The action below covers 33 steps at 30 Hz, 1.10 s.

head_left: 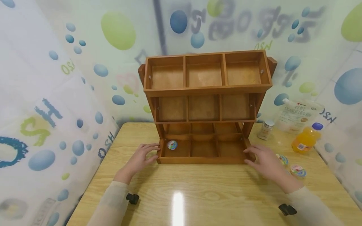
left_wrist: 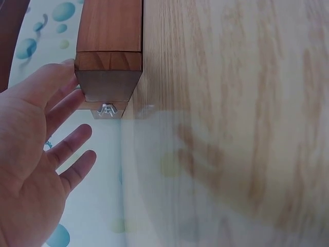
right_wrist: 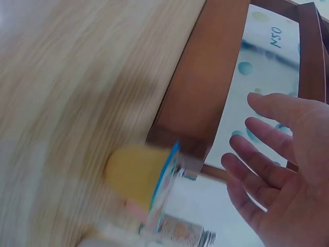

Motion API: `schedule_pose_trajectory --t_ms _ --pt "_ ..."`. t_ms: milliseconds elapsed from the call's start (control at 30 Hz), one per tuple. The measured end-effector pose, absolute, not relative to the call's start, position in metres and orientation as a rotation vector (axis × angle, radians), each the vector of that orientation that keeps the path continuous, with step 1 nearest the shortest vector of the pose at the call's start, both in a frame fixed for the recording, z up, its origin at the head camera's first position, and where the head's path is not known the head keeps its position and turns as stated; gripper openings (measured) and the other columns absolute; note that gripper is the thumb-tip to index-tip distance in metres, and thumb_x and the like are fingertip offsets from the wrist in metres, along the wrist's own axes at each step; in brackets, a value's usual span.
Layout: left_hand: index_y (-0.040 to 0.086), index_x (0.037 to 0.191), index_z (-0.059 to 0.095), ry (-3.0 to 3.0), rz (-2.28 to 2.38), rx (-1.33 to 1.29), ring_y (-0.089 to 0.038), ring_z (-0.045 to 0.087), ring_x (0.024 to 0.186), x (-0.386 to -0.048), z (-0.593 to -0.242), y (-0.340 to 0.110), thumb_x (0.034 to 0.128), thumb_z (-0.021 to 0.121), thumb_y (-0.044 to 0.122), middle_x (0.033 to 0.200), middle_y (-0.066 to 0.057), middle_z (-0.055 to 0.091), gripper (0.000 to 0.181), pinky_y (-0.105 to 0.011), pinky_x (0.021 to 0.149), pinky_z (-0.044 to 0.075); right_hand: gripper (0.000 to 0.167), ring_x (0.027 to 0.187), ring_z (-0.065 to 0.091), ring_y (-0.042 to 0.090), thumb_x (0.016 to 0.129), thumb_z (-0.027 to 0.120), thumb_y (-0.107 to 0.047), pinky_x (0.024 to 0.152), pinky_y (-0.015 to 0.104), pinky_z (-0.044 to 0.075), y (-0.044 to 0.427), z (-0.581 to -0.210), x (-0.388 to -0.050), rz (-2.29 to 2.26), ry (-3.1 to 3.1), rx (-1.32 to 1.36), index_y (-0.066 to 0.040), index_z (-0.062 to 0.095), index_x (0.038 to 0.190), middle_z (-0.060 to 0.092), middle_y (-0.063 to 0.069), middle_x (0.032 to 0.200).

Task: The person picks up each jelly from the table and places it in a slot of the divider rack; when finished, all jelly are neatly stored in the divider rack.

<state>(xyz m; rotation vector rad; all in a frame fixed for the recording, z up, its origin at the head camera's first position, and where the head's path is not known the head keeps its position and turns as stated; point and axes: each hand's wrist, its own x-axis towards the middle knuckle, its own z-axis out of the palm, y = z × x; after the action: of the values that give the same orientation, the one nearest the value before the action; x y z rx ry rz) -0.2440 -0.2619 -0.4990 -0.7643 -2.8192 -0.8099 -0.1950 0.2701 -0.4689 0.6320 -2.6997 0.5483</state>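
Observation:
A brown wooden rack (head_left: 203,160) with tiers of three compartments stands on the table. My left hand (head_left: 138,160) is at the rack's lower left corner; in the left wrist view that hand (left_wrist: 41,134) has fingertips against the wood (left_wrist: 109,60), the other fingers loosely spread. At the lower right end is my right hand (head_left: 266,160); the right wrist view shows the hand (right_wrist: 277,159) with parted, slightly bent fingers, holding nothing. Whether it touches the rack is unclear. One small round lidded cup (head_left: 172,145) lies in the bottom left compartment.
Right of the rack are a lidded jar (head_left: 266,129), a white pouch (head_left: 297,115) and an orange bottle (head_left: 306,138) with a blue cap. Colourful lidded cups (head_left: 298,171) sit beside my right forearm; one cup (right_wrist: 136,175) appears near the rack's end. Patterned walls surround the table (head_left: 209,194).

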Motion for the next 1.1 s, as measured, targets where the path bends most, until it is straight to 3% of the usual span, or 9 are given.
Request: schedule_pose_trajectory --t_ms 100,233,367,500,667,900,1100 --pt "0.01 0.134 0.068 -2.811 -0.818 -0.764 -0.031 0.052 0.127 -0.244 -0.498 -0.262 0.0986 0.072 0.021 0.15 -0.007 0.058 0.037 -0.056 0.105 0.047 0.031 0.09 0.071 0.027 0.084 0.086 -0.016 0.072 0.043 0.06 0.282 -0.469 -0.19 0.55 -2.703 0.654 -0.006 0.075 0.111 0.073 0.011 0.111" --pt "0.01 0.133 0.069 -2.8 -0.832 -0.764 -0.032 0.052 0.127 -0.244 -0.499 -0.262 0.0982 0.073 0.02 0.15 -0.008 0.059 0.037 -0.056 0.105 0.047 0.032 0.091 0.073 0.028 0.085 0.085 -0.019 0.073 0.045 0.06 0.298 -0.466 -0.184 0.504 -2.748 0.637 -0.007 0.075 0.113 0.072 0.012 0.115" --pt "0.011 0.135 0.068 -2.798 -0.832 -0.765 -0.032 0.051 0.128 -0.245 -0.5 -0.262 0.0988 0.072 0.021 0.151 -0.008 0.058 0.037 -0.057 0.106 0.046 0.032 0.096 0.072 0.03 0.084 0.086 -0.024 0.081 0.052 0.059 0.311 -0.464 -0.177 0.436 -2.766 0.629 -0.009 0.077 0.111 0.074 0.01 0.112" --pt "0.01 0.134 0.068 -2.795 -0.838 -0.774 -0.033 0.051 0.128 -0.247 -0.5 -0.262 0.099 0.072 0.02 0.151 -0.009 0.058 0.037 -0.057 0.107 0.046 0.04 0.108 0.069 0.045 0.083 0.087 -0.029 0.091 0.063 0.054 0.319 -0.466 -0.17 0.415 -2.841 0.6 -0.007 0.077 0.115 0.073 0.019 0.12" --pt "0.008 0.132 0.069 -2.784 -0.828 -0.785 -0.035 0.053 0.127 -0.245 -0.501 -0.263 0.0976 0.073 0.018 0.149 -0.012 0.059 0.036 -0.059 0.105 0.046 0.047 0.116 0.063 0.054 0.084 0.086 -0.038 0.094 0.069 0.05 0.32 -0.47 -0.162 0.424 -2.941 0.555 -0.01 0.076 0.12 0.072 0.021 0.124" --pt "0.009 0.134 0.068 -2.802 -0.819 -0.785 -0.035 0.052 0.129 -0.244 -0.501 -0.263 0.0988 0.072 0.02 0.15 -0.01 0.058 0.037 -0.058 0.107 0.045 0.051 0.114 0.064 0.054 0.079 0.088 -0.042 0.091 0.069 0.05 0.324 -0.473 -0.158 0.354 -2.929 0.583 -0.012 0.076 0.119 0.073 0.022 0.122" --pt "0.009 0.133 0.068 -2.805 -0.799 -0.782 -0.034 0.053 0.129 -0.246 -0.5 -0.262 0.099 0.072 0.021 0.15 -0.01 0.058 0.036 -0.057 0.108 0.046 0.054 0.101 0.07 0.042 0.073 0.092 -0.043 0.082 0.066 0.052 0.327 -0.474 -0.158 0.301 -2.948 0.611 -0.015 0.077 0.117 0.077 0.012 0.115"
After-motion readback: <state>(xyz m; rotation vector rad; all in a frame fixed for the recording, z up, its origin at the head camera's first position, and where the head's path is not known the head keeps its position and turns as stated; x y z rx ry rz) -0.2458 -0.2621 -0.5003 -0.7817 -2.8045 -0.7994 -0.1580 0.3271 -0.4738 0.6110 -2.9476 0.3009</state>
